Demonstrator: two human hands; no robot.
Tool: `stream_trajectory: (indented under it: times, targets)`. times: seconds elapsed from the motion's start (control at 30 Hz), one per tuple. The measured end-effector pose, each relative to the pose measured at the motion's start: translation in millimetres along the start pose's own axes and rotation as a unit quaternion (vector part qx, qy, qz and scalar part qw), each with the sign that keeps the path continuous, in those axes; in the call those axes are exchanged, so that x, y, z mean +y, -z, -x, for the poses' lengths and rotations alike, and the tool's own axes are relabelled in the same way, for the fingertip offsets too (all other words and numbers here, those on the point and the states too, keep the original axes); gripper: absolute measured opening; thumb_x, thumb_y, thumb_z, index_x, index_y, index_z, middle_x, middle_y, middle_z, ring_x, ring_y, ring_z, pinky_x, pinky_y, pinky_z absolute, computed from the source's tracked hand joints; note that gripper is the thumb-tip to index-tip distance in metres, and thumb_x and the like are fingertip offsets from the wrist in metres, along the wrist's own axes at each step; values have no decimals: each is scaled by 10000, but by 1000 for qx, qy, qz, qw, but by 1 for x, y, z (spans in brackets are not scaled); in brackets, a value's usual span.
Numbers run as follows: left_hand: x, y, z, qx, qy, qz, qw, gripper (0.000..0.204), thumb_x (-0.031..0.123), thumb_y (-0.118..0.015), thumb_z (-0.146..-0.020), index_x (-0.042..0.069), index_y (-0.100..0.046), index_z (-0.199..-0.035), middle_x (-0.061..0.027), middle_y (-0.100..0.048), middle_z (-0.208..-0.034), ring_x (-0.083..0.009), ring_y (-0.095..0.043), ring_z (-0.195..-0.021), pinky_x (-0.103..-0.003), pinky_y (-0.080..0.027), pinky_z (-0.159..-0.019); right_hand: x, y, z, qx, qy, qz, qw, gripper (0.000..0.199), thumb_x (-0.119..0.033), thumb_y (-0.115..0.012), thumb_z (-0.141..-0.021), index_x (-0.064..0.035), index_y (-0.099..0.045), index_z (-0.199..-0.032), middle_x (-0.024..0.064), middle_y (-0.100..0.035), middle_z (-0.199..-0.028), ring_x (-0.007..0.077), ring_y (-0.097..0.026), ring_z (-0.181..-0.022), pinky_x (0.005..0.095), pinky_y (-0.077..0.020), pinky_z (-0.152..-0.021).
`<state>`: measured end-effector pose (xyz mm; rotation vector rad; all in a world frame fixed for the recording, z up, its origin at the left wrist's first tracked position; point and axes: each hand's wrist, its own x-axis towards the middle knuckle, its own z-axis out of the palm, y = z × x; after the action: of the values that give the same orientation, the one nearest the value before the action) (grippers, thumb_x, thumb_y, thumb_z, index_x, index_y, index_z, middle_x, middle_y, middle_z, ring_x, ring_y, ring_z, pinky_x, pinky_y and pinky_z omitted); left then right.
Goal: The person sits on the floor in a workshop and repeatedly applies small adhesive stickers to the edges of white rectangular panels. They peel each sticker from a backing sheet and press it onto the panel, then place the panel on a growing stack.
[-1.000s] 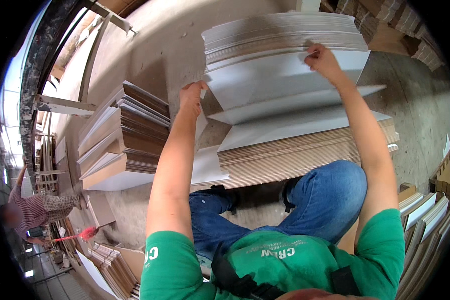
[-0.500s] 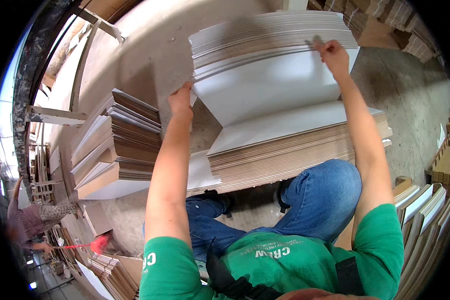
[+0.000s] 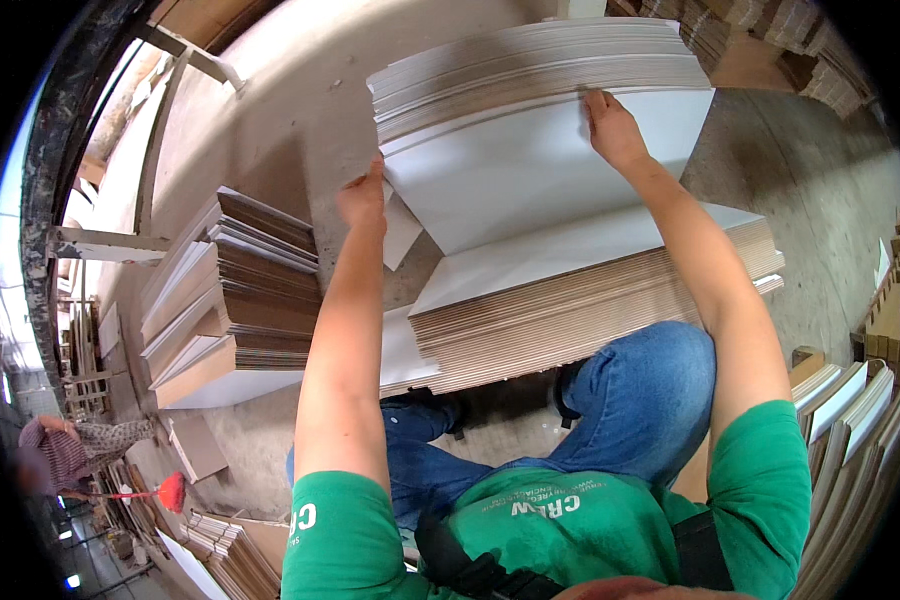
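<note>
In front of me a tall white cardboard sheet (image 3: pixel 530 165) leans back against a stack of cardboard sheets (image 3: pixel 530 60) standing on edge. My right hand (image 3: pixel 615 130) is closed on the sheet's top edge, right of its middle. At the sheet's upper left corner my left hand (image 3: pixel 362 198) is closed, thumb and fingers pinching the side edge. A second stack of cardboard (image 3: pixel 570 315) leans toward my knees, its front sheet white on top and its layered brown edges facing me. Below my left hand, a small white piece of board (image 3: pixel 400 232) shows beside the sheet.
To the left stands a fanned pile of folded cardboard (image 3: pixel 240 290). More upright sheets (image 3: pixel 850 430) lie at my right. A metal frame (image 3: pixel 110 243) runs along the left. At the far left is another person (image 3: pixel 55 440) with a red broom (image 3: pixel 170 493).
My right hand has slid left along the top edges and now grips the white sheet. My left hand stays near the corner. The other person's broom has shifted slightly left.
</note>
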<state>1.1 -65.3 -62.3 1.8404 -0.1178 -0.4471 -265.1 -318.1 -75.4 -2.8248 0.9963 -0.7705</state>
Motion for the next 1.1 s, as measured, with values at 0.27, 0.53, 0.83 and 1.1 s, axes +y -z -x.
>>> stream_trajectory:
  times: [0.27,0.53,0.83,1.1]
  targets:
    - [7,11,8,-4,-40,34,999,189,142,-704,-668,-20,-634,-738,-84,-622,-778,-182,-547,-731,-337,-427,-688,12,70,-26,-17,-227,-515,827,207,-113,-698,-682,-34,-537,-784,65,-577,-752,154,-553,-721,270,-452,-659]
    - [2,10,-16,-6,-7,-17,1000,329,257,-685,-706,-37,-616,-838,-113,-608,-921,-213,-545,-872,-328,-411,-784,-5,13,-13,35,-119,-316,941,150,3,-592,-642,-54,-499,-745,100,-550,-712,212,-535,-625,299,-449,-612]
    - [8,-3,11,19,-37,74,996,353,232,-725,-689,-45,-622,-882,-128,-614,-907,-222,-557,-836,-323,-420,-781,40,31,-6,208,-44,-47,976,157,-164,-642,-742,-40,-547,-757,112,-593,-863,280,-575,-758,371,-476,-656]
    - [34,51,51,-68,-54,-68,994,297,11,-669,-667,-1,-632,-961,-64,-617,-913,-147,-547,-772,-248,-418,-712,-4,87,-12,142,-92,-395,903,281,-250,-676,-772,-34,-522,-678,-15,-498,-583,83,-479,-564,231,-401,-530]
